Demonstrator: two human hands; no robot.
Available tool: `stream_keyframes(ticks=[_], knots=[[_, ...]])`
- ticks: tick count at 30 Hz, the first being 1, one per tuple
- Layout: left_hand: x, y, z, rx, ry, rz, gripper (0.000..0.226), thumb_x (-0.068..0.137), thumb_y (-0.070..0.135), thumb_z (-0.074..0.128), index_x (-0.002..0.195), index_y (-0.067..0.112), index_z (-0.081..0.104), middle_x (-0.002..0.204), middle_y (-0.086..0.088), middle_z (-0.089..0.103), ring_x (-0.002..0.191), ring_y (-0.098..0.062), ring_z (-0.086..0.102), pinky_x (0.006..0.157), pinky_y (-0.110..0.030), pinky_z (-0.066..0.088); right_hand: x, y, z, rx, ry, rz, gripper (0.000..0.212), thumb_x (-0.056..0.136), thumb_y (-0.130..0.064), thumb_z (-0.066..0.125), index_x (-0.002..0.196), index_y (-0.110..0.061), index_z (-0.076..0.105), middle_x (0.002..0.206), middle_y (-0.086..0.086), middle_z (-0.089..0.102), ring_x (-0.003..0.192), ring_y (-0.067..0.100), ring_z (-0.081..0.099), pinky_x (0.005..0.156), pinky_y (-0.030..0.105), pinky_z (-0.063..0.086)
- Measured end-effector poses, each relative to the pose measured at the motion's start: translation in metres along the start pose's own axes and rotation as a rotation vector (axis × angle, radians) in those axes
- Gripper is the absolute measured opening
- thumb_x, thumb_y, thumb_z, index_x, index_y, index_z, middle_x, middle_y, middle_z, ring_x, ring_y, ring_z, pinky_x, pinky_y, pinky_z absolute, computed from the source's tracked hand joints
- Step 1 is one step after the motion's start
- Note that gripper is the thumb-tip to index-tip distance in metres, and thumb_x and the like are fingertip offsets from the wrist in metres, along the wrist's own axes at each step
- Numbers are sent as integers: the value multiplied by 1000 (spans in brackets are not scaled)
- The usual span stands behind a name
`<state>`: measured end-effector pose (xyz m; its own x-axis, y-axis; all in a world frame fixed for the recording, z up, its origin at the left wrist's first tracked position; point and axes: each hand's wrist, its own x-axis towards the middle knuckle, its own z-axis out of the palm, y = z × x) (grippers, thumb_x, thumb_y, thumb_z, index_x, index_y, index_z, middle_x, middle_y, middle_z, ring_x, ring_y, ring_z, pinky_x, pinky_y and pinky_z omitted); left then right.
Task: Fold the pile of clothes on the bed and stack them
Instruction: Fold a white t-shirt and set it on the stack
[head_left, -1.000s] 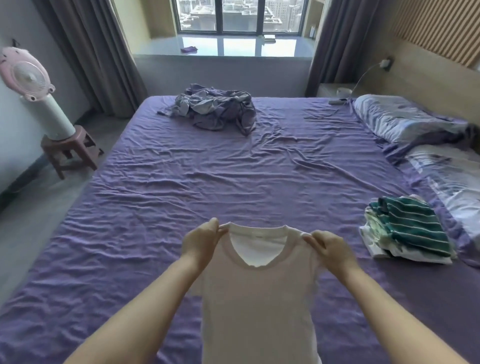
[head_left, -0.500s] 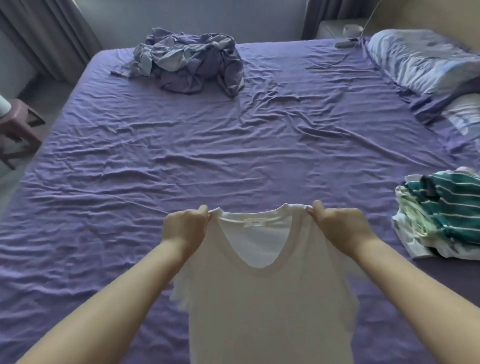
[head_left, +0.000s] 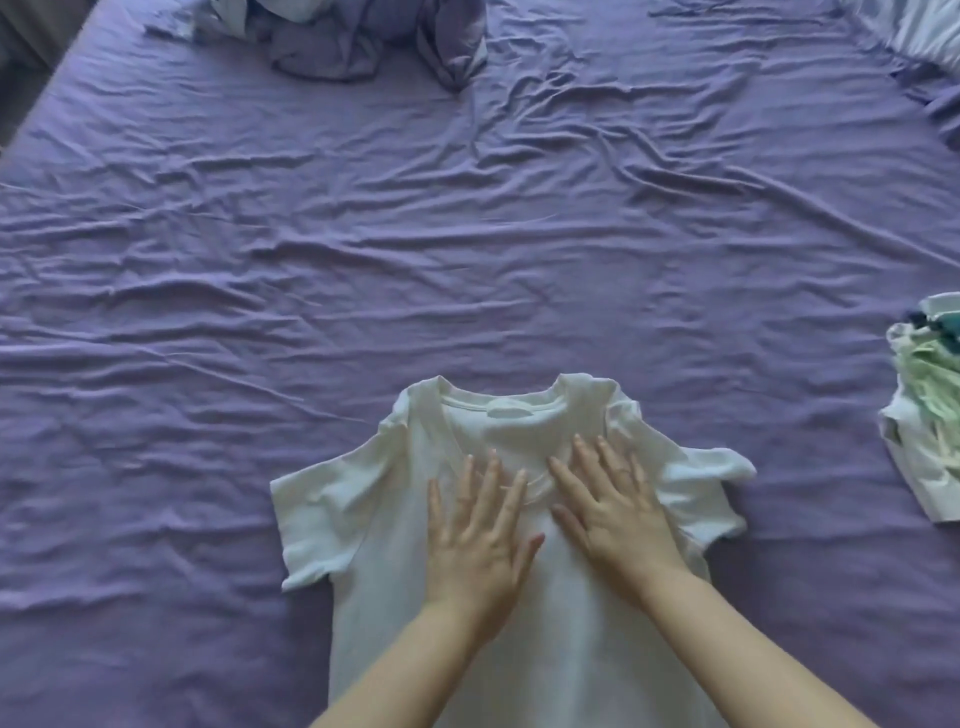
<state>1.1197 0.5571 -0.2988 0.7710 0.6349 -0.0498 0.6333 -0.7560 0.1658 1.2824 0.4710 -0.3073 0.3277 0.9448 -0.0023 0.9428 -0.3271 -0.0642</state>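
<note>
White cotton-look T-shirt (head_left: 363, 519), short-sleeved, lies spread face up on the bed (head_left: 467, 260), near the lower middle of the view, collar pointing away from the person and hem running out of frame at the bottom. Both sleeves are splayed to the sides; the one on the right is rumpled and partly turned under. A label shows inside the back of the neckline. Left hand (head_left: 475, 540): flat on the chest of the shirt, fingers straight and spread, palm down, grip holding nothing, only pressing the cloth. Right hand (head_left: 613, 506): likewise flat and palm down just beside the left, fingers extended toward the collar, grip holding nothing; a ring appears on one finger. The two hands sit close together below the neckline, thumbs nearly meeting. Bed sheet: purple, heavily creased across its whole surface. Pile of unfolded clothes (head_left: 358, 36): purple and grey cloth, heaped at the far edge of the bed, well apart from the shirt, cut off by the top of the frame. Stack of folded clothes (head_left: 924, 415): white, pale green and dark green pieces at the right edge, partly out of view, resting on the sheet apart from the shirt. Pillow (head_left: 919, 26): pale striped corner at the upper right.
</note>
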Motion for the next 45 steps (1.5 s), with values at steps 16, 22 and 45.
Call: stream_keyframes(ticks=[16, 22, 45], knots=[[84, 74, -34, 26, -189, 330, 48, 96, 39, 27, 141, 28, 40, 152, -2, 33, 143, -28, 23, 111, -57, 18, -3, 99, -34, -30, 182, 278, 33, 59, -6, 83, 86, -16, 68, 60, -2, 58, 52, 21, 60, 73, 34, 51], [105, 97, -18, 69, -362, 253, 69, 96, 58, 17, 148, 25, -15, 158, 3, -15, 143, -18, -22, 114, -51, -15, -7, 124, -60, 12, -82, 421, 24, 88, -17, 58, 112, -18, 55, 94, 2, 59, 69, 32, 65, 51, 33, 43], [28, -27, -41, -119, -94, 134, 34, 84, 31, 44, 105, 22, 69, 119, -9, 64, 120, -34, 55, 93, -53, 47, 5, -19, -21, 54, -278, -74, 59, 85, -56, 30, 128, -24, 54, 137, 11, 51, 132, 31, 33, 101, 53, 21]])
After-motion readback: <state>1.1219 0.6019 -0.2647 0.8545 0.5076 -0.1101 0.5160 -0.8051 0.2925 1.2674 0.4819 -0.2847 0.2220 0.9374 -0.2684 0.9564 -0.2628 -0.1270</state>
